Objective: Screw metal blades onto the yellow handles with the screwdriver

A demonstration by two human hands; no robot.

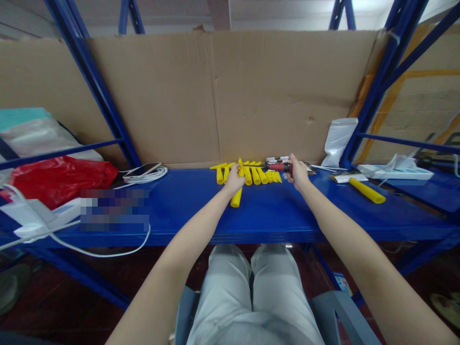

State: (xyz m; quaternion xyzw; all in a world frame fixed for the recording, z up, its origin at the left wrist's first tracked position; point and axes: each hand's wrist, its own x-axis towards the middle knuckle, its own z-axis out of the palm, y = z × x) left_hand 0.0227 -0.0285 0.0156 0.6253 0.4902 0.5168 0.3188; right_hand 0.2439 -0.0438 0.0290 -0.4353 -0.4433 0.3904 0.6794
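My left hand (235,178) is closed around a yellow T-shaped plastic piece (236,198), whose tube end points toward me. In my right hand (298,173) is a screwdriver (278,166) with a red and black handle; its shaft points left and reaches the top of the held piece. Whether the tip touches a screw is too small to tell. Behind and beside my left hand stands a row of similar yellow T-shaped pieces (256,177). Several small flat yellow parts (273,177) lie between that row and my right hand.
A loose yellow tube (366,190) lies at the right, near a white power strip (398,172) and a clear plastic bag (339,141). At the left are a phone (146,169) on a coiled white cable (151,177) and a red bag (61,177). Cardboard (258,96) backs the blue table (187,211).
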